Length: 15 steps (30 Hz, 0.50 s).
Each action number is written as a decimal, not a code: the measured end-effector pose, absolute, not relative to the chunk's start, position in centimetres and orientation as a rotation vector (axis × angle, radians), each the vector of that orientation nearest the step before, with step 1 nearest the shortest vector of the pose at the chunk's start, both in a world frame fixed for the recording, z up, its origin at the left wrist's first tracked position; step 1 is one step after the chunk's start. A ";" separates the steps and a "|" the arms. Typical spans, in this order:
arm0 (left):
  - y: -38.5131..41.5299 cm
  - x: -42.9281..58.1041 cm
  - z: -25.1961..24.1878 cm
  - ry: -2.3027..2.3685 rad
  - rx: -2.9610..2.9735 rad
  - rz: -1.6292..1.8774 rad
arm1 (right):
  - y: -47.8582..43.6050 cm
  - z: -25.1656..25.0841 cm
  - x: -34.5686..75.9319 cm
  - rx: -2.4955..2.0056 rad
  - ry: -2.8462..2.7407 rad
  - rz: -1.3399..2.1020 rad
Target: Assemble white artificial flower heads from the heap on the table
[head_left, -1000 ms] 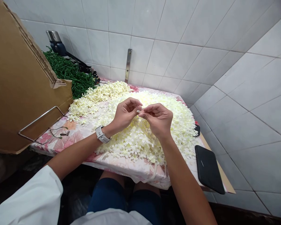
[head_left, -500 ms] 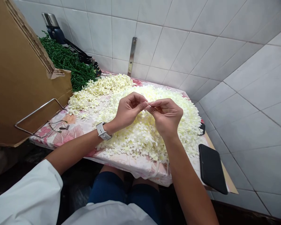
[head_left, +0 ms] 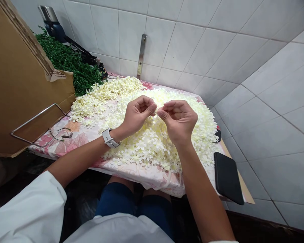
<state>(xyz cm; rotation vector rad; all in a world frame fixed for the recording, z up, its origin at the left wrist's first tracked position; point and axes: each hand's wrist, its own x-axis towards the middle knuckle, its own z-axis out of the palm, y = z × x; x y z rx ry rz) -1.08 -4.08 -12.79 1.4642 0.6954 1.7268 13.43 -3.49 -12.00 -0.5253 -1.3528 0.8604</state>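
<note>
A large heap of small cream fabric flowers (head_left: 152,145) covers most of the pink floral tablecloth (head_left: 66,143), and a second pile of them (head_left: 103,94) lies behind it. My left hand (head_left: 139,114) and my right hand (head_left: 178,121) hover over the heap, fingers curled into pinches with the fingertips almost meeting. Whether a tiny piece sits between them is too small to tell. A white smartwatch (head_left: 110,138) is on my left wrist.
Brown cardboard (head_left: 22,84) with a metal wire frame (head_left: 38,123) stands at the left, and thin earphones (head_left: 62,135) lie on the cloth. Behind them are green strands (head_left: 68,67). A black tablet (head_left: 228,177) rests at the right, against white tile walls (head_left: 205,54).
My fingertips have drawn slightly apart, leaving a small gap between the hands. The view has tilted, so the table sits higher in the frame.
</note>
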 end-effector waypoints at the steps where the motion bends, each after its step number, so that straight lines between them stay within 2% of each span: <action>1: -4.1 -1.0 -12.8 0.688 1.468 1.722 | -3.5 -12.0 13.4 -0.526 -1.362 0.859; 9: -4.1 -1.0 -13.0 0.607 1.476 1.679 | -3.4 -12.5 13.4 -0.479 -1.445 0.794; 15: -3.7 -1.4 -13.4 0.620 1.529 1.796 | -3.2 -12.5 13.6 -0.386 -1.477 0.910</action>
